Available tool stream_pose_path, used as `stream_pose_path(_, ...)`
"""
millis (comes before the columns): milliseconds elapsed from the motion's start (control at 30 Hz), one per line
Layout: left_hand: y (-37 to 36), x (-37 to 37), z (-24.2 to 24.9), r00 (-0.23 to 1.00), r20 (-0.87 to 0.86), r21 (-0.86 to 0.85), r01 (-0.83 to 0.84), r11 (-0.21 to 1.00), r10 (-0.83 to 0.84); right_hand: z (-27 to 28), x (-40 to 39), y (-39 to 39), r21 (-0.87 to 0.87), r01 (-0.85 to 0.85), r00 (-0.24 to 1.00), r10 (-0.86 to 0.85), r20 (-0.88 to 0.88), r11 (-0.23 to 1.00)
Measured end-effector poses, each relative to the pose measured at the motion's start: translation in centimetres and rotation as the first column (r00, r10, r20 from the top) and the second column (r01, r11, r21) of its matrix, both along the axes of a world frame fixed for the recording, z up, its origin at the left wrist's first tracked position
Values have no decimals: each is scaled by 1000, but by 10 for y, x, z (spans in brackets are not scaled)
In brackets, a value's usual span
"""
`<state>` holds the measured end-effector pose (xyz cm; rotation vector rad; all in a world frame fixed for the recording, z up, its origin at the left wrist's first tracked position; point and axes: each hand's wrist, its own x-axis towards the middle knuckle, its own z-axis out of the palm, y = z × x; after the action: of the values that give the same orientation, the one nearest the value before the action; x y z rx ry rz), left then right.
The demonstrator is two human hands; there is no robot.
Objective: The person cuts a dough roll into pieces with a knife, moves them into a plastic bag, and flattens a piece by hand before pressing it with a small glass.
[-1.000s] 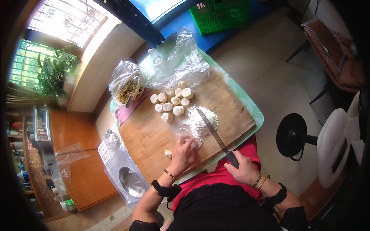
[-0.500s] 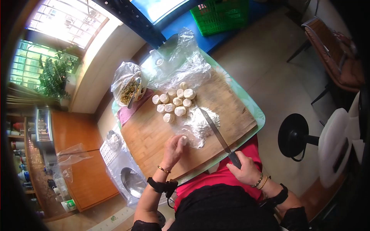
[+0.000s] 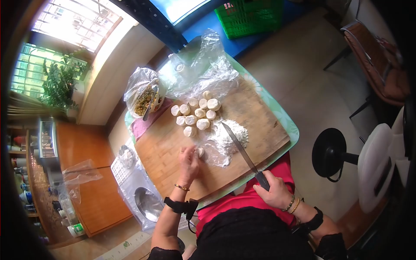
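My right hand (image 3: pixel 276 190) is wrapped round the black handle of a long knife (image 3: pixel 241 147). The blade reaches over the wooden board (image 3: pixel 167 147), its tip by the pile of white flour (image 3: pixel 229 134). Low over the board, my left hand (image 3: pixel 189 162) has its fingers curled about a small piece of dough (image 3: pixel 200 151), partly hidden behind them. Ahead of it, several rounded, floured dough pieces (image 3: pixel 203 124) are grouped on the board.
A bowl of chopped filling (image 3: pixel 145 104) with a spoon stands at the board's far left, partly covered by plastic. Crumpled clear plastic (image 3: pixel 212 78) lies along the far edge. A metal basin (image 3: pixel 149 203) is at the left, a stool (image 3: pixel 375 169) at the right.
My left hand has shifted left and slightly away from me, with the dough piece at its fingers. My right hand and the knife have barely moved.
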<state>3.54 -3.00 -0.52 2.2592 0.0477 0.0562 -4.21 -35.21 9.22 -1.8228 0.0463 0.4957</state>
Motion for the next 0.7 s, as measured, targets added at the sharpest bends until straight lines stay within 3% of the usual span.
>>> stream_pose_path(100,-11,0,19,995,-11,96,-102,990,103,0,-1,-1,-3,1,1000,-1,-15,1000)
stream_pose_path(233,-23,-4,22,1000,-12,323,0,946,4,-5,-2,1,42,23,999,-23,-22,999)
stream_pose_path(300,-33,-3,27,997,-68,278,-2,961,21,-2,0,0,9,-1,1000,1,-23,1000)
stream_pose_path(367,-34,-4,27,980,2,303,187,935,-197,-2,0,-1,-19,-27,999,26,-20,999)
stream_pose_path(400,-35,-4,29,981,4,305,185,934,-196,-4,-1,-1,-12,-15,1000,15,-6,1000)
stream_pose_path(467,-39,-5,34,996,73,180,27,983,-40,-5,0,0,1,2,1000,-2,8,1000)
stream_pose_path(600,-31,-7,31,999,-20,211,42,977,-39,-5,0,-2,19,15,1000,-15,-28,1000)
stream_pose_path(667,-24,-8,21,979,-62,256,202,945,-193,-5,0,-2,12,6,1000,-6,-29,1000)
stream_pose_path(700,-22,-9,20,979,-61,256,202,946,-192,-4,0,-2,-3,-7,1000,7,-17,1000)
